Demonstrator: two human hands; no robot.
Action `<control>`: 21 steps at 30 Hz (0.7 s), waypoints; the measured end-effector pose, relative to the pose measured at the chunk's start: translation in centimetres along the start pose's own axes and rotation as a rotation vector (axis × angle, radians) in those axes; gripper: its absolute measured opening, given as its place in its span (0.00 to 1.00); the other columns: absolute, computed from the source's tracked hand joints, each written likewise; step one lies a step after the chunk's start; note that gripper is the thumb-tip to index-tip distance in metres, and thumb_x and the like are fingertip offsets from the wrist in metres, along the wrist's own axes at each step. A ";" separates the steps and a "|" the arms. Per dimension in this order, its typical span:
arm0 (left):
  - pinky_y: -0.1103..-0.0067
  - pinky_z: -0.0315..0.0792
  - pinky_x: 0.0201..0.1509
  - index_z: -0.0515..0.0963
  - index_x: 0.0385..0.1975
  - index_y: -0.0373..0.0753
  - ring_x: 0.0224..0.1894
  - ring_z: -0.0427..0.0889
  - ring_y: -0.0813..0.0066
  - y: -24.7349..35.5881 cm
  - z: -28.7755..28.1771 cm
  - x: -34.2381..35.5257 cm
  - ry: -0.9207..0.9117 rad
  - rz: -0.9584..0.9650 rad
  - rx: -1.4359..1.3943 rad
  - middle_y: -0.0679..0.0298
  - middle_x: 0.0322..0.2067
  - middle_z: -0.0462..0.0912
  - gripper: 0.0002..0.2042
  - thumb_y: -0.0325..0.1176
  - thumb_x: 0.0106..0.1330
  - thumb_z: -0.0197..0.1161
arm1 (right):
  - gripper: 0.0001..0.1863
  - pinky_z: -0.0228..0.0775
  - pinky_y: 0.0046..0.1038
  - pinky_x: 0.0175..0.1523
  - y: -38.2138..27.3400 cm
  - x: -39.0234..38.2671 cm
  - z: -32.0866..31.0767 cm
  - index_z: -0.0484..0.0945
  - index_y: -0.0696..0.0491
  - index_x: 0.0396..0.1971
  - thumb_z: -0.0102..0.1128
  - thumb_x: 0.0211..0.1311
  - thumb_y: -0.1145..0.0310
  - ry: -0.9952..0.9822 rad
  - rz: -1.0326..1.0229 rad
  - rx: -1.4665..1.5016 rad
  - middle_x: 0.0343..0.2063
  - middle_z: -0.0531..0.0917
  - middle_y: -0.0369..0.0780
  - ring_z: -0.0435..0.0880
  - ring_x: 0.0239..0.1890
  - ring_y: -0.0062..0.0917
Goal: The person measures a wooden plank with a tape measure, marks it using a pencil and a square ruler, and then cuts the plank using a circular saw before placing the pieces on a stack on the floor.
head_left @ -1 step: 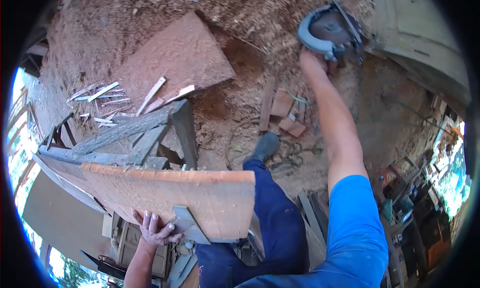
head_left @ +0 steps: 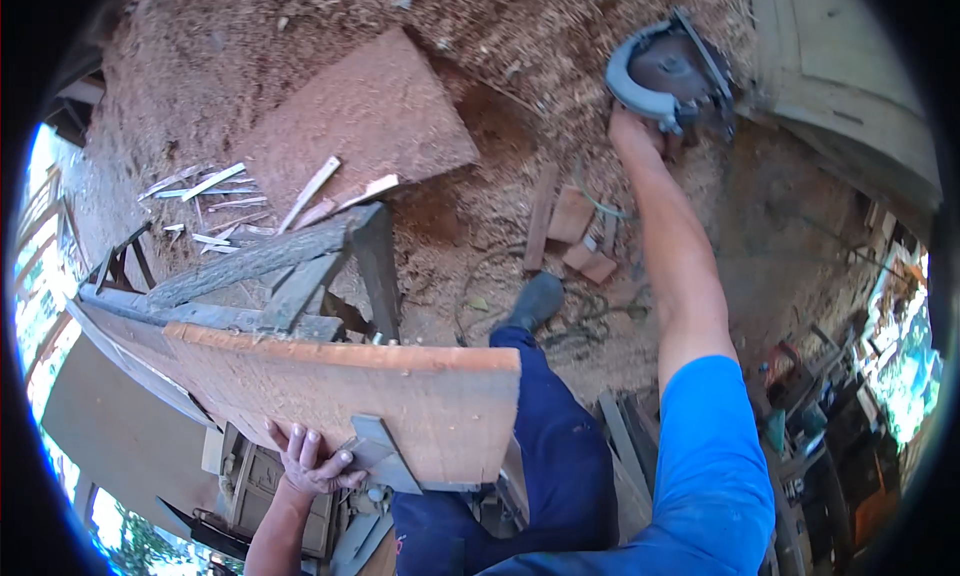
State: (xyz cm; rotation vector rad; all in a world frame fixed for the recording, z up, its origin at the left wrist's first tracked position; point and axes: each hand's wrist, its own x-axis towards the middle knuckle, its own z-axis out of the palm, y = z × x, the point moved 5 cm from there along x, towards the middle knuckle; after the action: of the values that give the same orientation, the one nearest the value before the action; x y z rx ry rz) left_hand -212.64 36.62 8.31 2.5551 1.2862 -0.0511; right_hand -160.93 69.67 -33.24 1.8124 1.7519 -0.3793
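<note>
Nearest, the left hand (head_left: 310, 463) grips the lower edge of a plank (head_left: 340, 401) whose long axis runs left to right across the sawhorse (head_left: 290, 276); its far-left end is hard to make out. Farther off, the right hand (head_left: 632, 131) is closed on a circular saw (head_left: 668, 76) over sawdust, its blade mostly hidden.

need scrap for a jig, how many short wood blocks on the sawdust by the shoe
3 that I can make out: a squarish block, a smaller one lower right of it, and a long narrow piece to its left. More may be buried in the sawdust.
</note>
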 end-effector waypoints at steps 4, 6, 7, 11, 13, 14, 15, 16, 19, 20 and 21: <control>0.35 0.35 0.73 0.66 0.67 0.64 0.75 0.54 0.51 0.1 2.2 1.2 -0.006 0.043 -0.115 0.52 0.69 0.58 0.33 0.67 0.62 0.56 | 0.28 0.68 0.50 0.64 7.2 -1.6 0.0 0.58 0.43 0.72 0.37 0.73 0.63 0.217 -0.036 -0.215 0.60 0.77 0.48 0.78 0.61 0.41; 0.35 0.36 0.73 0.71 0.64 0.63 0.73 0.57 0.50 0.3 0.9 1.1 0.010 0.042 -0.075 0.52 0.67 0.62 0.32 0.66 0.61 0.58 | 0.25 0.77 0.50 0.55 5.8 -5.2 -2.4 0.66 0.45 0.66 0.42 0.71 0.60 -0.055 -0.001 -0.071 0.58 0.79 0.48 0.80 0.57 0.50; 0.36 0.37 0.74 0.74 0.63 0.63 0.72 0.61 0.51 0.2 -0.1 -0.2 -0.026 0.002 -0.076 0.53 0.66 0.66 0.31 0.66 0.60 0.59 | 0.26 0.83 0.47 0.42 3.7 -8.4 -5.0 0.65 0.46 0.67 0.45 0.69 0.63 0.000 -0.064 -0.016 0.47 0.85 0.48 0.88 0.44 0.47; 0.36 0.36 0.74 0.71 0.66 0.63 0.74 0.59 0.56 0.1 -0.5 0.0 -0.027 -0.014 -0.080 0.55 0.69 0.64 0.33 0.66 0.60 0.58 | 0.34 0.79 0.51 0.49 2.4 -21.2 -12.6 0.59 0.45 0.71 0.49 0.63 0.69 -0.219 0.021 0.182 0.43 0.84 0.54 0.85 0.46 0.50; 0.38 0.35 0.74 0.72 0.65 0.63 0.74 0.59 0.55 0.1 -1.0 0.3 -0.006 0.017 -0.065 0.54 0.69 0.63 0.34 0.66 0.58 0.60 | 0.32 0.78 0.52 0.51 1.4 -29.0 -14.5 0.59 0.45 0.71 0.47 0.65 0.68 -0.222 0.093 0.266 0.42 0.84 0.57 0.85 0.44 0.53; 0.40 0.34 0.75 0.73 0.65 0.62 0.74 0.59 0.53 0.1 -1.1 1.1 -0.005 0.039 -0.045 0.53 0.69 0.62 0.35 0.66 0.56 0.62 | 0.32 0.76 0.54 0.51 1.4 -32.8 -14.4 0.60 0.42 0.71 0.48 0.65 0.67 -0.191 0.135 0.288 0.42 0.84 0.58 0.84 0.44 0.55; 0.40 0.32 0.75 0.71 0.66 0.62 0.75 0.57 0.54 -0.1 -1.4 1.0 -0.009 0.036 -0.042 0.53 0.70 0.62 0.36 0.66 0.57 0.61 | 0.32 0.75 0.55 0.52 -0.1 -37.1 -15.5 0.60 0.39 0.71 0.48 0.65 0.67 -0.253 0.129 0.324 0.41 0.84 0.58 0.84 0.45 0.56; 0.40 0.32 0.75 0.71 0.66 0.62 0.75 0.57 0.54 -0.1 -2.1 0.8 0.019 0.050 -0.028 0.53 0.70 0.62 0.36 0.66 0.57 0.61 | 0.34 0.75 0.55 0.51 -1.9 -41.3 -16.4 0.59 0.38 0.71 0.51 0.64 0.67 -0.310 0.136 0.350 0.41 0.84 0.58 0.83 0.45 0.57; 0.39 0.29 0.74 0.67 0.69 0.60 0.77 0.51 0.55 -0.5 -2.0 0.7 -0.056 0.012 0.004 0.51 0.72 0.59 0.38 0.67 0.58 0.58 | 0.39 0.75 0.53 0.53 -6.5 -54.2 -20.2 0.57 0.38 0.72 0.58 0.60 0.66 -0.412 0.142 0.398 0.44 0.83 0.57 0.83 0.47 0.56; 0.39 0.29 0.74 0.67 0.69 0.60 0.77 0.51 0.55 0.5 -1.2 1.6 -0.036 0.072 -0.012 0.51 0.72 0.59 0.38 0.67 0.58 0.58 | 0.41 0.75 0.52 0.54 -6.8 -58.9 -21.4 0.56 0.38 0.73 0.60 0.59 0.66 -0.458 0.208 0.413 0.45 0.83 0.57 0.83 0.48 0.56; 0.38 0.28 0.74 0.64 0.71 0.60 0.78 0.48 0.56 1.7 -0.3 3.0 -0.033 0.076 -0.084 0.52 0.73 0.57 0.38 0.67 0.60 0.55 | 0.41 0.75 0.52 0.54 -6.4 -63.1 -20.4 0.56 0.38 0.73 0.60 0.59 0.66 -0.449 0.291 0.428 0.45 0.83 0.57 0.83 0.48 0.56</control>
State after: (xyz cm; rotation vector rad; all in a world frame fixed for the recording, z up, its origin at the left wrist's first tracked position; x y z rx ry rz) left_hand -209.49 38.12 8.50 2.5190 1.1534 -0.0231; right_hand -177.11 30.22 17.92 2.0311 1.1379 -1.0106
